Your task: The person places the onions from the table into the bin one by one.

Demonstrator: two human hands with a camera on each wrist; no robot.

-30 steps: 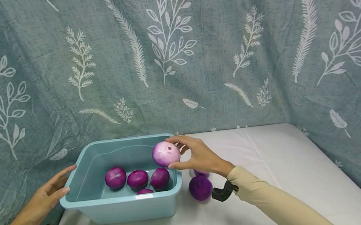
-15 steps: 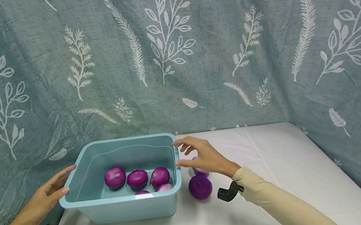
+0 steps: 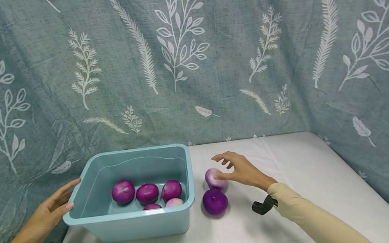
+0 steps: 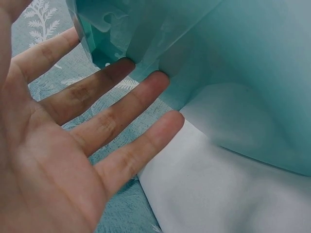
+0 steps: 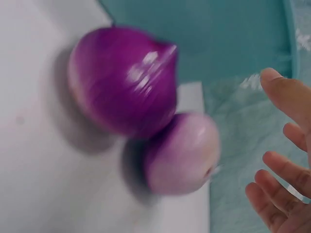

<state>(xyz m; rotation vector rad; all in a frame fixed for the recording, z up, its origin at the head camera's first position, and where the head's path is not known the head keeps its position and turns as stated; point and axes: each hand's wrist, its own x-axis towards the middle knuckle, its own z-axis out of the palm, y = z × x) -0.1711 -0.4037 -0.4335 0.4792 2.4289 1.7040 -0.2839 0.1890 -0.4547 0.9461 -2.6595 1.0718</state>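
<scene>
My left hand (image 3: pixel 48 212) is at the left rim of a blue-green plastic tub (image 3: pixel 131 226). In the left wrist view its long fingers (image 4: pixel 141 145) stretch out straight against the tub's wall. Inside the tub lie several red onions (image 3: pixel 123 192), one of them paler and partly hidden by the front wall. On the table right of the tub, a pale purple onion (image 3: pixel 213 178) sits behind a dark purple onion (image 3: pixel 215 201). Holding nothing, my right hand (image 3: pixel 242 169) hovers beside the pale onion, thumb and fingers spread apart; the right wrist view shows both onions close to it.
A white cloth (image 3: pixel 296 207) covers the table, and the tub stands at its left side. Behind and to both sides hangs a grey-green curtain (image 3: pixel 225 71) with white leaf prints.
My right hand let go of a pale onion, which now lies in the tub, and moved right, over to the onions on the table. The left hand stayed at the rim.
</scene>
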